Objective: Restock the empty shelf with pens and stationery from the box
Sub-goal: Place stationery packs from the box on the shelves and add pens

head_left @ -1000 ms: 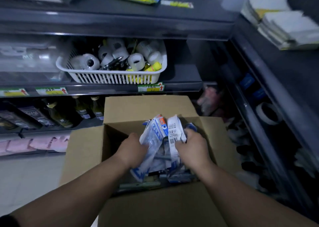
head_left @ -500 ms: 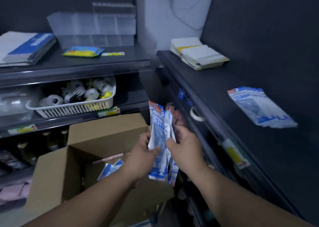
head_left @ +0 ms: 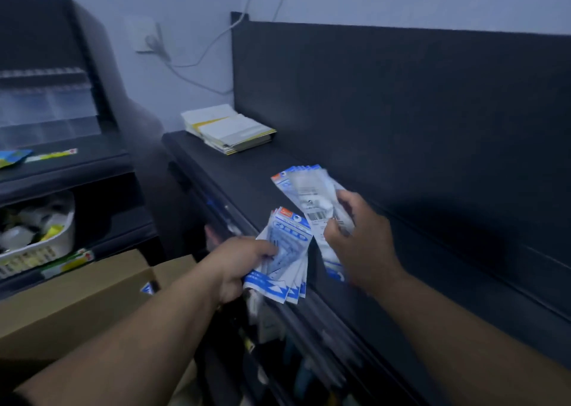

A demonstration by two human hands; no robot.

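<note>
Left hand (head_left: 244,266): grip clamped round a fan of blue-and-white pen packets (head_left: 289,248), printed faces up, just off the front edge of the shelf (head_left: 247,171).

Right hand (head_left: 358,239): grip pinched on a second bundle (head_left: 309,195) of the same packets, barcode side up, over the shelf top near its front edge. Blurred; contact with the shelf not determinable.

Box (head_left: 77,300): cardboard, open, left of the shelf and below its top, a blue packet corner showing at the rim.

Stack of booklets (head_left: 230,130): at the far end of the shelf top.

White basket (head_left: 40,251): left of the shelf, beyond the box.
</note>
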